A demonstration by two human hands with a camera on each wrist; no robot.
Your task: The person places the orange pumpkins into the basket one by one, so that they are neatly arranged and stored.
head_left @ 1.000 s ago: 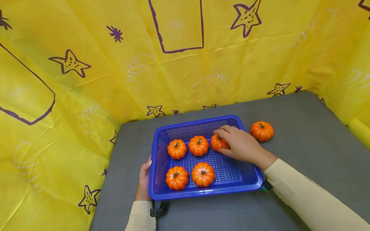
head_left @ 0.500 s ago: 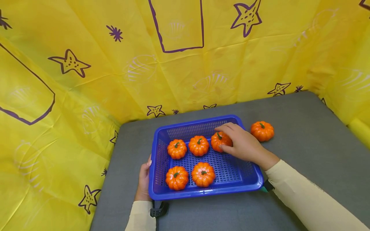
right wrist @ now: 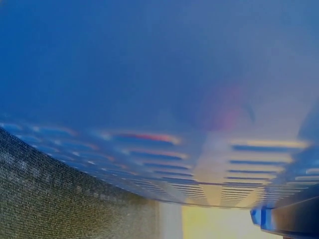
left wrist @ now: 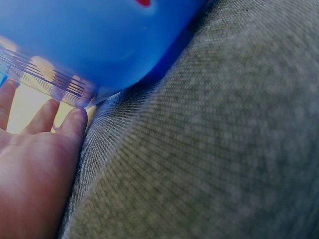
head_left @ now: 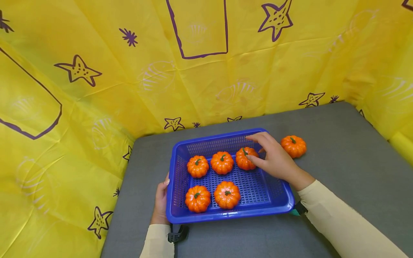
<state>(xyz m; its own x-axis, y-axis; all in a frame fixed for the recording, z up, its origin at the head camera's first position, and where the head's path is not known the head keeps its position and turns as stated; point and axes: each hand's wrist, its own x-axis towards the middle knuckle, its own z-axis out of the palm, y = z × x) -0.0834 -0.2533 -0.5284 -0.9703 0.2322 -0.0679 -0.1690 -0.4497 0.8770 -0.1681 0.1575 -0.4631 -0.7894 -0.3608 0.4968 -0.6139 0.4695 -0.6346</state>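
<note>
My left hand (head_left: 160, 200) is at the left wall of a blue plastic basket (head_left: 227, 214), its thumb up by the rim. In the left wrist view its fingertips meet the basket's slotted side (left wrist: 55, 79). Over the basket's right part is my right hand (head_left: 274, 157), fingers spread and holding nothing. Its thumb tip overlaps the edge of a small orange pumpkin (head_left: 244, 163) with a green stem, at the right end of the back row. Left of that sit two more pumpkins, the middle one (head_left: 222, 168) and the left one (head_left: 196, 170).
Two pumpkins form the basket's front row, one left (head_left: 197, 204) and one right (head_left: 227, 200). Outside, right of the basket, another pumpkin (head_left: 295, 148) lies on the grey cloth-covered table (head_left: 338, 161). Yellow printed curtains (head_left: 206, 86) stand behind and at both sides.
My right hand has let go of the back-right pumpkin; its fingers have spread and drawn away to the right. The left hand and basket have stayed put.
</note>
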